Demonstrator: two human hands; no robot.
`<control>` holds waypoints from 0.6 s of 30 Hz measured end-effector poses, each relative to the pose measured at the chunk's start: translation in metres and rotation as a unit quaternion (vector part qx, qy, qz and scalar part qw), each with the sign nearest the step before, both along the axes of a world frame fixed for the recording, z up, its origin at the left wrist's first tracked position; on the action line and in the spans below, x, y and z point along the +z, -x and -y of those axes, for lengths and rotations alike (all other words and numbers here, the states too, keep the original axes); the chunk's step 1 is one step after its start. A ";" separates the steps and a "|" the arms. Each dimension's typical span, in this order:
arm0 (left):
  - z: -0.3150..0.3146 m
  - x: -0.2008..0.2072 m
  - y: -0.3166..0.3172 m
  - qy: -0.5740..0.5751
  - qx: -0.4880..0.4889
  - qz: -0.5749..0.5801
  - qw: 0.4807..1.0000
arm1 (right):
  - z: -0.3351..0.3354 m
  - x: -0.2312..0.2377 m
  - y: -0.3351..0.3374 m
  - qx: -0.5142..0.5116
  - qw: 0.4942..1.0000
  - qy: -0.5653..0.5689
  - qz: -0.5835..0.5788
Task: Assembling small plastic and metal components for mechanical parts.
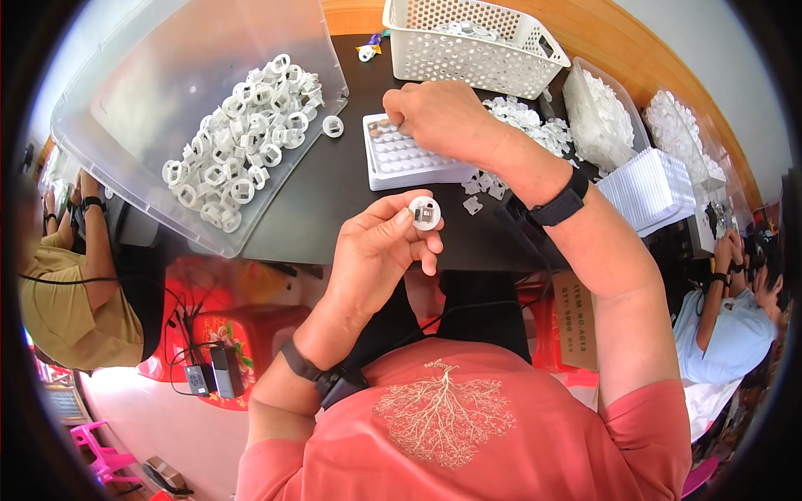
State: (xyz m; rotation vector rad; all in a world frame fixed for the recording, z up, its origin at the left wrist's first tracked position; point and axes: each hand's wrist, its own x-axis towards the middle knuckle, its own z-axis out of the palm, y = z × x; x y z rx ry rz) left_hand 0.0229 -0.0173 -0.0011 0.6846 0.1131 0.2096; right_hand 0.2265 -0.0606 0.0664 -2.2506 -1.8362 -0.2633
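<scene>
Between the thumb and fingers of my left hand (368, 246) is a small round white plastic housing (425, 214), its face with a dark slot and metal bits turned up. My right hand (443, 118) reaches over a white blister tray (401, 157) of round pockets. Its fingers are bent together at the tray's far left corner, beside several coin-like button cells (378, 130). Whatever those fingertips hold, if anything, is hidden. The tray rests on others in a stack at the middle of the dark table (288, 213).
At left, a tilted clear plastic bin (92, 125) holds many round white housings (242, 134); one lies outside it. Small white plastic pieces (535, 125) are heaped right of the tray. A perforated basket (476, 63), clear tubs (606, 117) and stacked trays (647, 190) stand behind. People sit on both sides.
</scene>
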 end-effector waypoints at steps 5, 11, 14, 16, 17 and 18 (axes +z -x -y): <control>0.000 0.003 -0.001 0.015 -0.002 -0.002 1.000 | 0.003 0.003 0.000 -0.013 1.000 -0.001 -0.002; -0.001 0.002 0.002 0.023 0.011 -0.013 1.000 | 0.048 0.021 0.031 0.006 0.991 -0.081 -0.107; 0.001 0.002 0.000 0.014 0.011 -0.012 1.000 | 0.077 0.019 0.057 0.006 0.977 -0.104 -0.187; 0.001 0.003 -0.001 0.004 0.012 -0.013 1.000 | 0.085 0.014 0.065 0.002 0.966 -0.110 -0.236; 0.001 0.003 -0.001 0.000 0.012 -0.010 1.000 | 0.087 0.008 0.067 -0.006 0.958 -0.115 -0.261; 0.002 0.004 -0.001 -0.004 0.011 -0.006 1.000 | 0.089 0.003 0.068 -0.015 0.951 -0.121 -0.285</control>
